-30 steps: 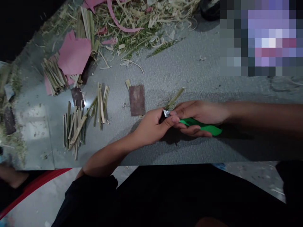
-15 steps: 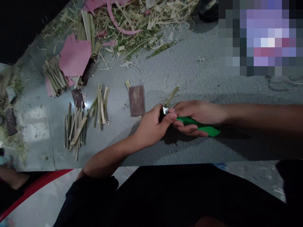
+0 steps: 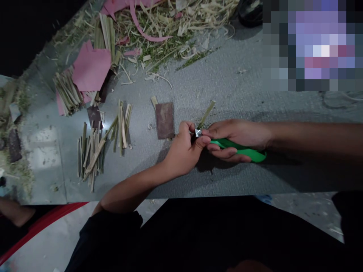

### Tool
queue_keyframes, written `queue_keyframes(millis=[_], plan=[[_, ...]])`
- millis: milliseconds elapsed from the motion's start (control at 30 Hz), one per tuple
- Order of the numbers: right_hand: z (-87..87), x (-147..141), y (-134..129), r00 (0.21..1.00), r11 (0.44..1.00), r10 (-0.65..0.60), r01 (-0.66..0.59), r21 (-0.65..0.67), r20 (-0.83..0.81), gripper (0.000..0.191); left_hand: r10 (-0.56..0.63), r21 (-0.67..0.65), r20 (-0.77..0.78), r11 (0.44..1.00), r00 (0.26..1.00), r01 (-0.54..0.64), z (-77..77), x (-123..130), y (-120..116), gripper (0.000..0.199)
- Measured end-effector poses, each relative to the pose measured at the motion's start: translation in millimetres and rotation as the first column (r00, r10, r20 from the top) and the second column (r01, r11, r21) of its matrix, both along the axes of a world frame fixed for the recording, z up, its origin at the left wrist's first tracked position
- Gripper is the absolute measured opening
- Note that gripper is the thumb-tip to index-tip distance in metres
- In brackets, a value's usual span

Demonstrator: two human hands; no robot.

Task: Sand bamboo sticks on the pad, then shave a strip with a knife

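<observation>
My right hand (image 3: pixel 236 136) is wrapped round the green handle of a utility knife (image 3: pixel 253 154), whose short metal blade points left. Just left of it, my left hand (image 3: pixel 183 151) is closed, its thumb against the front end of the knife. A thin greenish bamboo strip (image 3: pixel 207 112) sticks up from between the hands beside the blade; its lower end is hidden by my left fingers. Left of my hands lies a brown rectangular piece of what looks like sandpaper (image 3: pixel 165 121), with a pale strip end showing from under it.
Loose strips (image 3: pixel 90 153) lie in small piles on the grey table (image 3: pixel 283 109). Farther left are a bundle of strips (image 3: pixel 68 92) and pink paper (image 3: pixel 92 70). Shavings (image 3: pixel 181 32) heap along the back near a dark round object (image 3: pixel 250 13). Another person's arm (image 3: pixel 17 211) shows at lower left.
My left index finger has lifted and bent slightly beside the blade. The knife and the strip have barely moved; the whole view has shifted a little.
</observation>
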State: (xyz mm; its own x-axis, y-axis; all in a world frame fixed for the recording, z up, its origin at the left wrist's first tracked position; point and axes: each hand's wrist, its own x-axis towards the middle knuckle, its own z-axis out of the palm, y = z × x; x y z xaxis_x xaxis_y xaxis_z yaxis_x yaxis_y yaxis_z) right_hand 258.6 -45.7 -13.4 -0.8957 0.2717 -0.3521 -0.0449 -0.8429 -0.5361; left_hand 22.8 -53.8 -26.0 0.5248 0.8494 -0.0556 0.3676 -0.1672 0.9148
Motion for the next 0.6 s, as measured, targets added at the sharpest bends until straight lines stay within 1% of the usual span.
queue_keyframes(millis=[67, 200, 267, 333, 500, 600], plan=[[0.8, -2.0, -2.7, 0.999, 0.999, -0.041, 0.041, 0.027, 0.002, 0.052, 0.018, 0.024, 0.004, 1.000, 1.000, -0.018, -1.7, 0.8, 1.0, 0.070], [2.8, -7.3, -9.7, 0.985, 0.980, -0.173, 0.171, 0.100, 0.017, 0.054, 0.067, 0.031, -0.011, 0.997, 0.998, -0.066, -2.8, 2.8, 1.8, 0.070], [2.8, -8.0, -10.9, 0.980, 0.974, -0.197, 0.195, 0.118, 0.007, 0.054, 0.081, 0.023, -0.010, 0.996, 0.997, -0.081, -2.0, 3.3, 1.6, 0.068], [2.2, -6.5, -9.3, 0.986, 0.980, -0.167, 0.166, 0.108, 0.000, 0.054, 0.082, 0.009, 0.004, 0.997, 0.997, -0.082, -0.8, 3.2, 1.2, 0.067], [-0.4, 1.3, 0.5, 1.000, 1.000, 0.002, -0.002, 0.016, -0.001, 0.051, 0.036, -0.045, 0.057, 0.998, 0.998, -0.034, -0.9, 1.3, -0.1, 0.067], [-2.2, 3.0, 3.1, 0.999, 0.999, 0.035, -0.036, -0.006, -0.019, 0.050, 0.020, -0.044, 0.067, 0.999, 0.998, -0.017, -3.3, 0.6, 0.2, 0.069]])
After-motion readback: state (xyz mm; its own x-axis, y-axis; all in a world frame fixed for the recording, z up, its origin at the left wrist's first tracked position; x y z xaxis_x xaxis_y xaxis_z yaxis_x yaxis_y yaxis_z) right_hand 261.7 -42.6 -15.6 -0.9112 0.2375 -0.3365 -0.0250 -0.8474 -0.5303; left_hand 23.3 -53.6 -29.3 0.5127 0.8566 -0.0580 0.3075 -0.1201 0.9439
